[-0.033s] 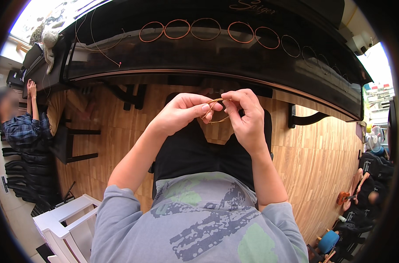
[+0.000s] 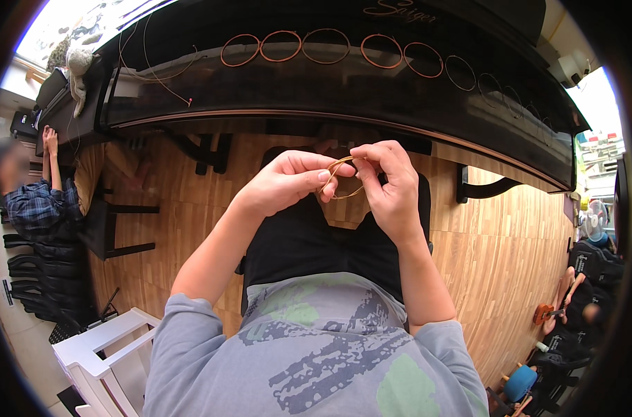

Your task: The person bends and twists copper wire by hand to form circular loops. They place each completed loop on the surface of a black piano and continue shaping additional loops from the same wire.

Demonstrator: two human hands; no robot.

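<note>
Over my lap, a coiled brass-coloured instrument string (image 2: 348,197) forms a small ring between my two hands. My left hand (image 2: 295,177) pinches the ring's left side between thumb and fingers. At the upper right of the ring, my right hand (image 2: 389,181) grips the wire with thumb and bent forefinger. Ahead, on the glossy black piano (image 2: 330,97), lies a row of coiled strings, among them a copper-coloured coil (image 2: 281,46) and a thinner pale coil (image 2: 460,74). Loose uncoiled strings (image 2: 164,85) spread over the piano's left end.
A person in a checked shirt (image 2: 41,208) sits at the far left with hands on a dark surface. A white wooden frame (image 2: 114,347) stands at the lower left. Black cases (image 2: 48,278) line the left wall. A small ukulele (image 2: 543,314) and a blue stool (image 2: 519,382) are at right.
The string's ring has shifted very slightly between my fingers, and the left fingers have moved a little. All else looks the same.
</note>
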